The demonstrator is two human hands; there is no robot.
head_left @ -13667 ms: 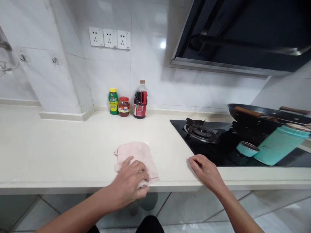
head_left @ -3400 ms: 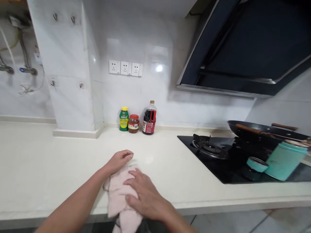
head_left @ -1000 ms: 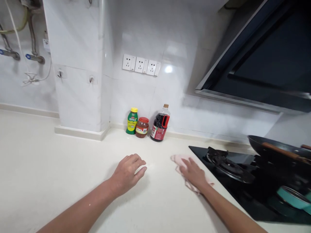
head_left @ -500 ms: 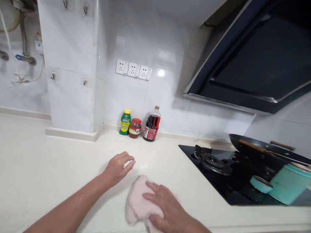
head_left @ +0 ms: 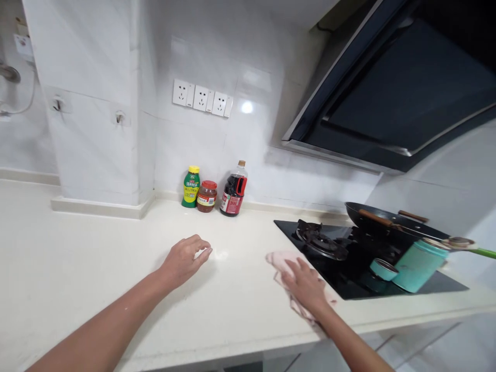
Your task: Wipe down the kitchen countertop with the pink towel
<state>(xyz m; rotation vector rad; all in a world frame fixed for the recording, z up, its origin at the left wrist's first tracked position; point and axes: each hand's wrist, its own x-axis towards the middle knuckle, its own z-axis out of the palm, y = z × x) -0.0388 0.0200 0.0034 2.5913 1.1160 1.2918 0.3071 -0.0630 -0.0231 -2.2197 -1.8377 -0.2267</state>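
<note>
A long cream-white counter [head_left: 70, 258] runs from left to right beneath a pale tiled wall. At far right above it hangs a dark, glossy, slanted range hood [head_left: 387, 98], directly over a black glass cooktop [head_left: 344, 279] in the counter's right part. On the cooktop's far right side sits a wide black metal wok [head_left: 411, 223] with wooden handles, probably left over its burner for support. Nearer stands a tall teal cylindrical container [head_left: 420, 266].

A thin pale-pink cloth [head_left: 284, 258] lies spread and rumpled on the counter, right beside the cooktop's left edge; whether it touches the glass is hard to tell. The right hand [head_left: 306, 284] lies palm down on it, fingers extended and spread rather than gripping, likely so that the pressure covers more of the fabric. The left hand [head_left: 184, 261] is farther left, half open with fingers loosely bent and thumb apart, holding nothing; whether it rests on the counter is unclear.

Against the wall, apparently to stay out of the way, stand a clear bottle of dark liquid with a red handle [head_left: 232, 194], a green squeeze bottle with a yellow cap [head_left: 191, 188] and, between them, a red-lidded glass jar [head_left: 206, 197]. Smallest is a short teal cup-like piece [head_left: 383, 269], just left of the container.
</note>
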